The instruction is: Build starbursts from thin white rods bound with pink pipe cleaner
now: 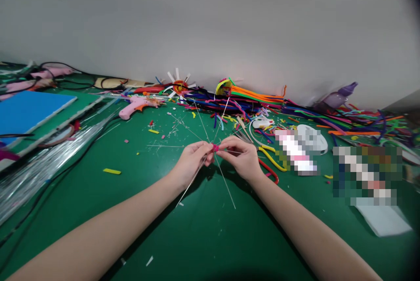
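Observation:
Several thin pale sticks (225, 181) cross at one middle point and spread out like wheel spokes above the table. A small bit of bright pink pipe cleaner (215, 147) sits where they meet. My left hand (194, 161) is closed, pinching the spokes at this centre between thumb and fingers. From the other side my right hand (242, 155) is closed too, its thumb and forefinger pinching the pink pipe cleaner. The fingers partly hide the crossing. Just behind my right hand lie pliers or scissors with red and yellow handles (273, 158).
A pink glue gun (139, 104) lies on the green table (183, 246) at the back left. Bundles of coloured pipe cleaners (259, 96) run along the wall. Blue board (29, 112) and clear plastic strips (62, 160) lie left; a white spool (311, 138) and white paper (383, 219) right.

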Available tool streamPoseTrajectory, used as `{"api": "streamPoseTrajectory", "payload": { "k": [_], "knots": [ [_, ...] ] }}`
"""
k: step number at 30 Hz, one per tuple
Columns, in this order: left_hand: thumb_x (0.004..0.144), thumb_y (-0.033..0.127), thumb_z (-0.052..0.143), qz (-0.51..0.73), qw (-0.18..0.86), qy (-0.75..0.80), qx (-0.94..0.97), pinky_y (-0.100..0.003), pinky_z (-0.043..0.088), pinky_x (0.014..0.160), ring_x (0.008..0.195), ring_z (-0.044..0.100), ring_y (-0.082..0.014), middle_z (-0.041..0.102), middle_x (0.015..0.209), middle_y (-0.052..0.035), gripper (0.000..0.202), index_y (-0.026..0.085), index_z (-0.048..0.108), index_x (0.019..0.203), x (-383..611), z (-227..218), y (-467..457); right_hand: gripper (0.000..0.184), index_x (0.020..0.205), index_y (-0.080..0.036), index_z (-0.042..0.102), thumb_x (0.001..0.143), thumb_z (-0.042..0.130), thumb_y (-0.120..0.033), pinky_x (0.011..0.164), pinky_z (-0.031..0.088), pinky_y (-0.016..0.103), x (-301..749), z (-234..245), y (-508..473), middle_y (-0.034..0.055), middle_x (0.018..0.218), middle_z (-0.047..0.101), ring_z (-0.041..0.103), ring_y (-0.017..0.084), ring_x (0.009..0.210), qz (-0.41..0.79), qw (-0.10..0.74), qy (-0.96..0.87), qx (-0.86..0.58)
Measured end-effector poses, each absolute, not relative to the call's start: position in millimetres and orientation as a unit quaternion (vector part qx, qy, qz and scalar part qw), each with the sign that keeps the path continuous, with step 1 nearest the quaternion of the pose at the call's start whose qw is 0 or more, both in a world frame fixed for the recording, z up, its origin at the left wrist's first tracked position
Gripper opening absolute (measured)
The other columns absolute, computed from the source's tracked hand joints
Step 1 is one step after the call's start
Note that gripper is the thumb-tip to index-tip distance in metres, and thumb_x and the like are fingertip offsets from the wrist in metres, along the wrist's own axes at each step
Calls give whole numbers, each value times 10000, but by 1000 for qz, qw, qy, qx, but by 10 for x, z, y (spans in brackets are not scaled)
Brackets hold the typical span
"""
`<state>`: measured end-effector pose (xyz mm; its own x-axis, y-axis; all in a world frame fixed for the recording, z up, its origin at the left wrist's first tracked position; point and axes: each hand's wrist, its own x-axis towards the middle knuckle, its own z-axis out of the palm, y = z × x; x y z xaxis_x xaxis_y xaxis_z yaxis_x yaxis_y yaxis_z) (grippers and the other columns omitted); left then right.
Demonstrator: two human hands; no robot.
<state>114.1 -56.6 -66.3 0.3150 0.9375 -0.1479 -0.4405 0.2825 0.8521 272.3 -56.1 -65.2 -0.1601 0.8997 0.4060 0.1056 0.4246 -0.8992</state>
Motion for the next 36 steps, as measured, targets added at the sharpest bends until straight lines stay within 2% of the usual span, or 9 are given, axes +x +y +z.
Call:
{"api": "streamPoseTrajectory", "payload": {
  "k": [6, 12, 18, 27, 30, 36],
  "knots": [
    [790, 294, 629, 472, 737, 338, 348, -223, 419, 604, 455, 395, -48, 455, 503, 62, 247, 155, 522, 615, 1157, -694, -559, 84, 838, -249, 721, 758, 700, -233, 646, 515, 306, 2727, -658, -571, 24, 814, 673, 623, 148, 761, 312, 535, -688, -380],
    [788, 304, 645, 470, 732, 335, 361, -202, 361, 536, 478, 417, -50, 448, 512, 55, 271, 147, 506, 616, 1178, -696, -575, 120, 883, -246, 727, 774, 683, -223, 673, 543, 336, 2734, -678, -589, 36, 823, 714, 647, 163, 754, 251, 528, -720, -374],
    [787, 342, 655, 481, 701, 337, 404, -193, 327, 505, 504, 424, -54, 469, 552, 44, 272, 148, 525, 647, 1170, -721, -579, 117, 865, -239, 732, 763, 695, -197, 658, 539, 316, 2721, -677, -583, 32, 805, 711, 646, 153, 735, 246, 543, -707, -381],
    [799, 382, 635, 468, 635, 397, 470, -197, 328, 502, 499, 425, -54, 517, 569, 37, 258, 141, 590, 719, 1173, -721, -587, 66, 825, -235, 725, 776, 682, -225, 623, 514, 270, 2716, -685, -595, 14, 752, 675, 618, 129, 689, 269, 533, -688, -414],
    [796, 374, 638, 478, 633, 398, 461, -196, 312, 493, 481, 403, -52, 498, 532, 45, 276, 145, 560, 662, 1178, -716, -587, 68, 817, -228, 724, 776, 679, -255, 605, 516, 260, 2701, -687, -601, 12, 733, 662, 617, 126, 670, 297, 519, -673, -435],
    [800, 341, 643, 499, 649, 375, 436, -195, 281, 480, 479, 380, -55, 451, 484, 50, 314, 152, 507, 589, 1167, -735, -578, 110, 857, -219, 704, 764, 680, -272, 745, 562, 279, 2662, -682, -628, 15, 844, 708, 671, 140, 785, 395, 509, -634, -428]
  ]
}}
